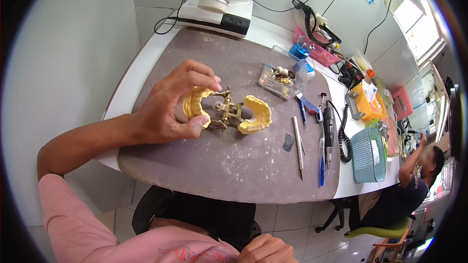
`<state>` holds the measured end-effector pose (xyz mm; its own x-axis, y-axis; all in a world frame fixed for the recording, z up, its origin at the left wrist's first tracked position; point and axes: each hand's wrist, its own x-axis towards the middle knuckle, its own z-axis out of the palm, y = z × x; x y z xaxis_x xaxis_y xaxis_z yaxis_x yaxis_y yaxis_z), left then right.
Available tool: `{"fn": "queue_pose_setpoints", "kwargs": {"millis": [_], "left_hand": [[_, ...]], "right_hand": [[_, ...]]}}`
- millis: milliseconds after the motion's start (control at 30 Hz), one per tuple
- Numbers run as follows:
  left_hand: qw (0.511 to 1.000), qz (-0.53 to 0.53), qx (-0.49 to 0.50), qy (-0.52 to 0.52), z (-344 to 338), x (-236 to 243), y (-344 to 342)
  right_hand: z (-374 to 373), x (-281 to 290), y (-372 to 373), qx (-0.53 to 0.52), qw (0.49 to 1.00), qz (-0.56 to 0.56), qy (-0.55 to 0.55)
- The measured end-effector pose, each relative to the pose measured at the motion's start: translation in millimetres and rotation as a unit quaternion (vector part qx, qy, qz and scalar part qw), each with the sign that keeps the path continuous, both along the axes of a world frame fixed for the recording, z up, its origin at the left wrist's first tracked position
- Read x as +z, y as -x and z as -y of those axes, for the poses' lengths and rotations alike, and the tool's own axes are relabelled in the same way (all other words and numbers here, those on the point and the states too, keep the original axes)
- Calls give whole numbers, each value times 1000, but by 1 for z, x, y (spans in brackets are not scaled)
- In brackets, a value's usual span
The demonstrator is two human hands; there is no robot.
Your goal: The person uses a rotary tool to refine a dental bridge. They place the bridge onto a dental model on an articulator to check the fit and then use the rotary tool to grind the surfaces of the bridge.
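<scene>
My left hand point(170, 104) is closed around one half of a yellow dental cast point(196, 103), thumb on the near side and fingers over the far side. This half is joined by a brass-coloured hinged articulator point(228, 108) to a second yellow half point(257, 115), which lies opened out flat to the right, its row of teeth curving outward. Part of the gripped half is hidden by my fingers. Down at the lower edge, my right hand point(267, 250) is by my body, away from the bench; its fingers are mostly cut off by the frame.
A grey work mat point(219, 165) carries white specks and a small dark square point(288, 142). To the right lie a thin metal tool point(298, 143), a dark handpiece point(329, 134) and a clear box of small parts point(282, 80). Beyond are baskets point(369, 156), a hose unit point(219, 19) and a seated person.
</scene>
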<state>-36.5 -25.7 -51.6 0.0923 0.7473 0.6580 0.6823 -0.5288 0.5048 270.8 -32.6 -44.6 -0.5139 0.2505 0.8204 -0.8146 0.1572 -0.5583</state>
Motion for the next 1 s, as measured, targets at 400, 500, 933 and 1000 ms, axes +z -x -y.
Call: {"fn": "queue_pose_setpoints", "kwargs": {"millis": [400, 500, 933, 1000], "left_hand": [[998, -40, 31, 27, 5, 17, -20], [995, -67, 74, 27, 9, 11, -18], [993, -120, 19, -3, 10, 9, -92], [994, -89, 59, -8, -5, 3, -94]], "right_hand": [[-48, 22, 22, -168, 985, -5, -36], [-57, 35, 8, -153, 985, 48, -56], [-175, 23, -67, -669, 543, 479, -168], [-183, 20, -62, -636, 470, 584, -186]]}}
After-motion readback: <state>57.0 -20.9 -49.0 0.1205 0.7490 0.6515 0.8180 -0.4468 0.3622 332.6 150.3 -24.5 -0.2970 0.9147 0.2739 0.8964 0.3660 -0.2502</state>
